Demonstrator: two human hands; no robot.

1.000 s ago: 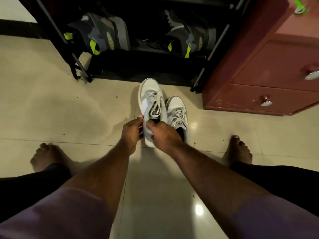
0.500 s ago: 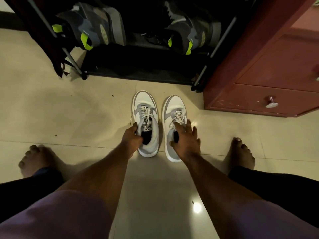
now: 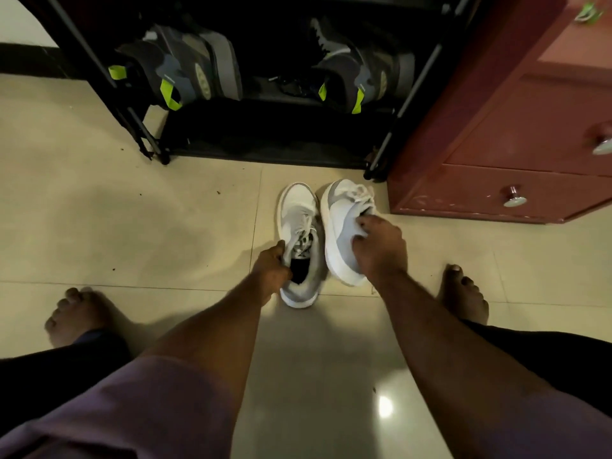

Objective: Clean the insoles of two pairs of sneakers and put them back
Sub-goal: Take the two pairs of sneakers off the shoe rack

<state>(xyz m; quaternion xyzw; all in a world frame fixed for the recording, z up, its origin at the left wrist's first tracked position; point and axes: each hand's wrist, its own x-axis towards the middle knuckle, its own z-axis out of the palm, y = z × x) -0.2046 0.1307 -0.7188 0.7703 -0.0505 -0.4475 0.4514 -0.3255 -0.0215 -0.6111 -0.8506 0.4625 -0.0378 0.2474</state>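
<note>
A person crouched on the tiled floor [image 3: 165, 226] grips two white-and-grey sneakers side by side near a shoe rack [image 3: 407, 104] — the left hand [image 3: 270, 271] pinching the collar of the left sneaker [image 3: 298, 246], the right hand [image 3: 377, 248] clutching the tilted right sneaker [image 3: 344, 220] at its opening. No insole shows. Best practice here — steady each heel, then draw the insole out from the heel end without creasing it.

Two sneakers [image 3: 299, 240] lie side by side on the floor [image 3: 132, 226], between the person's feet [image 3: 463, 296]. Behind them stands a rack [image 3: 265, 137] holding another pair [image 3: 185, 74]. A cabinet [image 3: 496, 144] stands right of the rack.
</note>
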